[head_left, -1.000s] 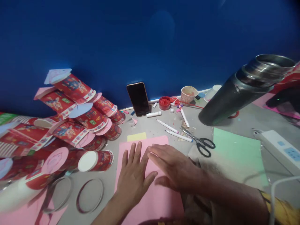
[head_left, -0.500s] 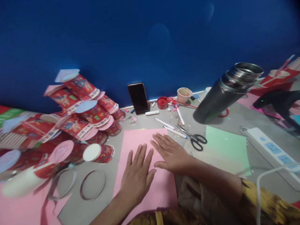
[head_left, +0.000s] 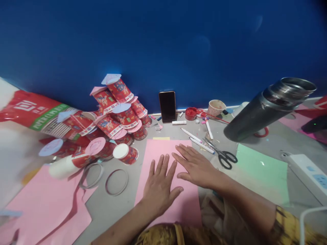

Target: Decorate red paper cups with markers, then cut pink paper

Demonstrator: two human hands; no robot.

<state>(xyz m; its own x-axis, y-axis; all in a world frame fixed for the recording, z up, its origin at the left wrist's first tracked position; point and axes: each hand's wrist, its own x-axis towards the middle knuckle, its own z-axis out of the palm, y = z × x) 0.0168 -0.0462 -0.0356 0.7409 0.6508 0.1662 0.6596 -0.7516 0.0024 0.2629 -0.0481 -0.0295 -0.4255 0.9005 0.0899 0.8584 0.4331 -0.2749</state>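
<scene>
A sheet of pink paper (head_left: 155,149) lies on the grey table in front of me. My left hand (head_left: 160,189) rests flat on it, fingers spread. My right hand (head_left: 198,166) also lies flat across the sheet's right side, its fingers pointing to the upper left. Neither hand grips anything. Beyond my right hand are black-handled scissors (head_left: 226,159), partly opened, with white markers (head_left: 191,135) beside them. A strip of yellow paper (head_left: 161,138) peeks out behind the pink sheet's far edge.
Decorated red paper cups (head_left: 126,115) are stacked at left, near tape rings (head_left: 117,182) and more pink paper (head_left: 48,204). A phone (head_left: 168,107) leans on the blue wall. At right are a dark flask (head_left: 255,112), green paper (head_left: 263,172) and a power strip (head_left: 309,173).
The view has swung left, so things appear farther right and more of the cup bag and pink paper shows. Both hands stay flat on the pink sheet.
</scene>
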